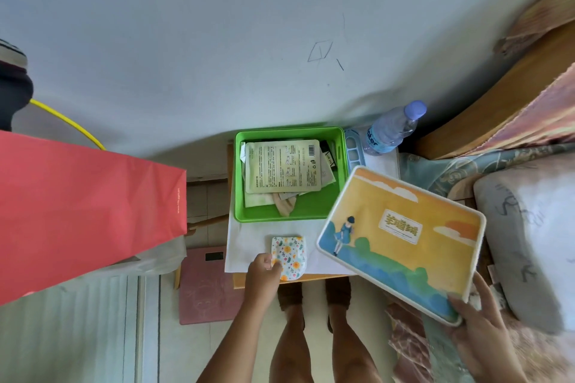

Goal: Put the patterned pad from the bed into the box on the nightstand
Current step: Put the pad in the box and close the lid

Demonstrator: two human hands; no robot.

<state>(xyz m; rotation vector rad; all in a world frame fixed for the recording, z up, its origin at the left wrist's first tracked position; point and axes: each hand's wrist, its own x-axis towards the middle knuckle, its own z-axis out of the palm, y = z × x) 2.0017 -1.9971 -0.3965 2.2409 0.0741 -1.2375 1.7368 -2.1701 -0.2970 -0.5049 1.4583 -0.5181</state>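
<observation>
1. The patterned pad (287, 257) lies on the white sheet (249, 246) covering the nightstand desk (311, 277), near its front edge. It is not on the bed, and not yet in the box.
2. The left hand (264, 270) sits at the pad's 8 o'clock corner, fingers curled onto its lower-left edge. It looks like a pinch on the pad, though whether the pad is lifted or only touched I cannot tell.
3. The green box (311, 213) stands open at 12 o'clock from the pad, well within reach. Its near wall lies between pad and interior, so the move turns on raising the pad over that rim and carrying it straight away from the body.
4. The pad's long axis runs roughly 12 to 6 o'clock, already in line with that path.
5. The left hand is much the nearer. The right hand (485, 329) is at 4 o'clock, well apart, grasping the near corner of the illustrated lid (401, 242) and holding it tilted, off to the box's right.
6. Materials: the pad is soft, floral-printed and rounded at the corners, and will likely flop when held by one edge. The box is smooth rigid plastic with rounded corners, already holding flat paper sachets (283, 166). The lid is stiff and glossy.
7. A water bottle (392, 130) stands at 1 o'clock beyond the box, clear of the path.
</observation>
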